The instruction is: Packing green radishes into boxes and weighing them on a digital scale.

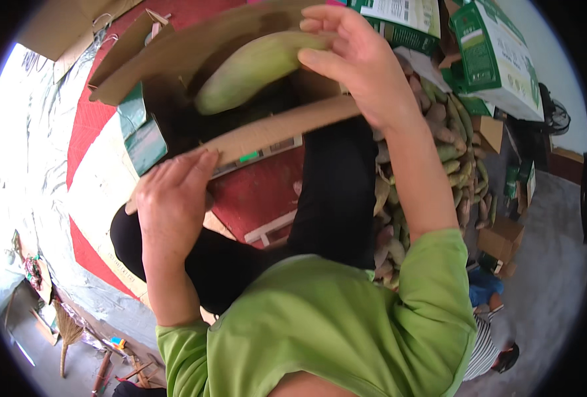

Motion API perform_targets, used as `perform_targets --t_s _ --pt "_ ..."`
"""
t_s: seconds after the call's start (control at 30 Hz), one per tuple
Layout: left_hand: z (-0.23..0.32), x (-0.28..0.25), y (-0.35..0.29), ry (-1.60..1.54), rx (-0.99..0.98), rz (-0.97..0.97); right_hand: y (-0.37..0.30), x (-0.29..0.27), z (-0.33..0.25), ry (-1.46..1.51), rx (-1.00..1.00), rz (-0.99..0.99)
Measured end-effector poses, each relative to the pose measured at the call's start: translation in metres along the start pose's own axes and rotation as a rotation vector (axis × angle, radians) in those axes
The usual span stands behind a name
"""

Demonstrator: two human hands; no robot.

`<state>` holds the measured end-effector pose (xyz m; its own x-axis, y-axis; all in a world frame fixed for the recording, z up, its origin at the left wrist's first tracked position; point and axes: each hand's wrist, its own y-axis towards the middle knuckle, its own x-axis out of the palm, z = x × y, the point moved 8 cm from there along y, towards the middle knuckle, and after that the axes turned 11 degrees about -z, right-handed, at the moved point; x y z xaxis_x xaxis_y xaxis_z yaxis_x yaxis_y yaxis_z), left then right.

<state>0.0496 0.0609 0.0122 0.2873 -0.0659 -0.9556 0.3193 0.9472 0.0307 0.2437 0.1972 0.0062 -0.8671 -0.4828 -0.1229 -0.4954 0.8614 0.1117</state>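
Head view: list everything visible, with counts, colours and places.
open box: one, brown, upper centre
long vegetable: one, pale green, at the box's mouth
lit display: one, green, below the box's near flap
vegetable pile: many pieces, green and pinkish, right
cartons: at least two, green and white, upper right
small boxes: at least two, brown, right
broom: one, tan, lower left
sheeting: count unclear, whitish, left
another person: one, striped top, lower right
shirt: one, green, bottom
left hand: one, bare, on the near flap
right hand: one, bare, at the vegetable's end
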Motion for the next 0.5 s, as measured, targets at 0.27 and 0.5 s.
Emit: perform_targets --t_s 0.27,0.5 --pt "-0.007 0.003 0.006 -0.02 -0.055 0.045 -0.078 -0.098 0.02 -0.067 0.04 0.287" --pt "-0.01 0.006 0.008 -0.145 -0.133 0.095 -0.221 -0.132 0.113 -0.097 0.399 0.609"
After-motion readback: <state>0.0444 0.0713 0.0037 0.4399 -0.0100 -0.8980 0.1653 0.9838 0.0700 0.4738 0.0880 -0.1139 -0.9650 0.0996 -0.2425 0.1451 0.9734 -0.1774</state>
